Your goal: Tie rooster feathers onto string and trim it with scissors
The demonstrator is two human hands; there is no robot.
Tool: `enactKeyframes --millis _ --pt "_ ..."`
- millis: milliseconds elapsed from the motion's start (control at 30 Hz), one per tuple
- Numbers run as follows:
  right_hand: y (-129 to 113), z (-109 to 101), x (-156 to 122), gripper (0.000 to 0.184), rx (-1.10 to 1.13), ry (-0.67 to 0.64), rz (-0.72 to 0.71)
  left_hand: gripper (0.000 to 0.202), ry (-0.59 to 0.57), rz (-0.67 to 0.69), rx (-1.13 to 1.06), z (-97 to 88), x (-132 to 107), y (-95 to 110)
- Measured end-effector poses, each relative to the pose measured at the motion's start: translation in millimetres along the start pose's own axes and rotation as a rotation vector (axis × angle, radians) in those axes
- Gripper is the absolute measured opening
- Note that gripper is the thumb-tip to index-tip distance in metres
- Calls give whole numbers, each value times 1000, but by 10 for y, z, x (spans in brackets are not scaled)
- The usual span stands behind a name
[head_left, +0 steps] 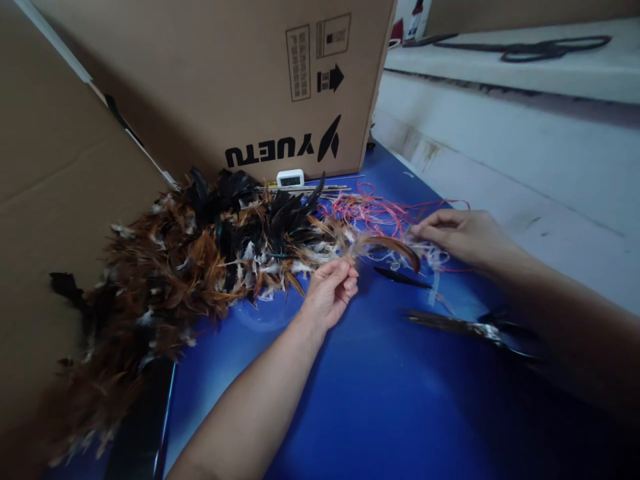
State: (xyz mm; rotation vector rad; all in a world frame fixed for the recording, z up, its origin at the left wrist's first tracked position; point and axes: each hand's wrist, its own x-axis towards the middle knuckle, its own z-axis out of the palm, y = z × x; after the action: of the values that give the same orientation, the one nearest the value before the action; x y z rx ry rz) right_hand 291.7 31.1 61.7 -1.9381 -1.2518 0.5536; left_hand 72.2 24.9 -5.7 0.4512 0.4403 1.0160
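Observation:
My left hand [331, 290] is closed in a pinch on the fluffy base of a curved brown feather [396, 247], whose dark tip arches to the right. My right hand [457, 235] reaches in from the right, thumb and fingertips pressed together near a tangle of pink string [373, 208]. What lies between those fingertips is too small to make out. Beneath the right hand are white, thin strands [433, 255]. A narrow black feather [401, 277] rests on the blue table [370, 400] between the hands. Left of my left hand spreads a large heap of brown and black feathers [193, 260].
Dark-handled scissors [470, 325] lie on the table below my right forearm. A cardboard box [210, 73] stands behind the feathers, with a small white digital display [290, 179] and thin sticks [333, 189] at its foot. Larger scissors [550, 48] rest on a white ledge.

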Motion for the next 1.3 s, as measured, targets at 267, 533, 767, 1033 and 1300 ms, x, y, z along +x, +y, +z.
enactKeyframes --millis 267,533,767,1033,1300 --pt "-90 -65 -142 13 270 5 -69 26 3 2 -20 -6 4 -2" --pt "-110 -25 -223 23 530 73 -135 30 7 -3 -28 -8 10 5" --pt "-126 83 -450 36 784 83 -60 30 6 -3 -25 -20 23 2" --pt "-1 262 -717 33 910 64 76 24 52 -16 16 -2 11 21" --pt "-7 249 -814 33 985 -24 43 13 12 -94 105 20 -30 37"
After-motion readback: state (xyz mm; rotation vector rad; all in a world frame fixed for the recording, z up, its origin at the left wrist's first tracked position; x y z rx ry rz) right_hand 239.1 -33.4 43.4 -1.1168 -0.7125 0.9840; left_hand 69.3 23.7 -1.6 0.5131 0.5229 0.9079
